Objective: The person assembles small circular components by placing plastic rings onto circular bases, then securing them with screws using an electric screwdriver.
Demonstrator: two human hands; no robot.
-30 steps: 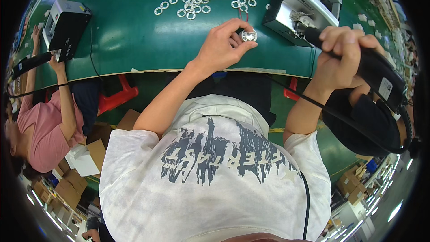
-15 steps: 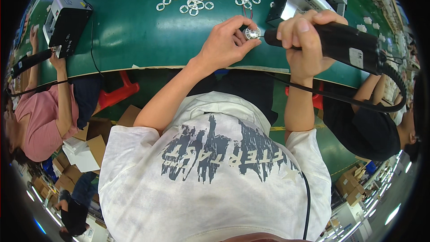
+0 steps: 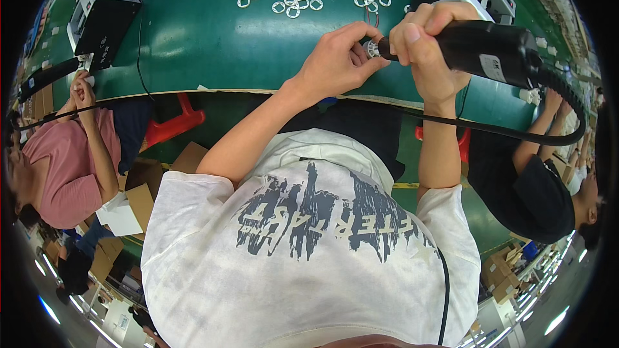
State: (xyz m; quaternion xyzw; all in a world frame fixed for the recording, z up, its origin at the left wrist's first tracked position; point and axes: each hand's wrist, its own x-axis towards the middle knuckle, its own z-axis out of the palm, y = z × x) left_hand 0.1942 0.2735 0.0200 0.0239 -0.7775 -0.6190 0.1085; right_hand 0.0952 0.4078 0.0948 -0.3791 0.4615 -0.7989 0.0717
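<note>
Over the green workbench (image 3: 193,38), my left hand (image 3: 335,64) pinches a small, light, likely slippery silvery metal ring (image 3: 370,49) by its rim while my right hand (image 3: 425,48) grips the stiff black corded power screwdriver (image 3: 490,51).

Left hand (image 3: 335,64): forearm extended forward from lower left, fingers curled, fingertips pinched together. Right hand (image 3: 422,48): forearm raised near upright, fingers wrapped in a closed grip, knuckles just beside left fingertips.

Wearing a white short-sleeved T-shirt with a dark grey, distressed skyline-like print across the chest. Bare forearms, left hand (image 3: 335,64) and right hand (image 3: 425,48) ungloved, without rings or watch.
</note>
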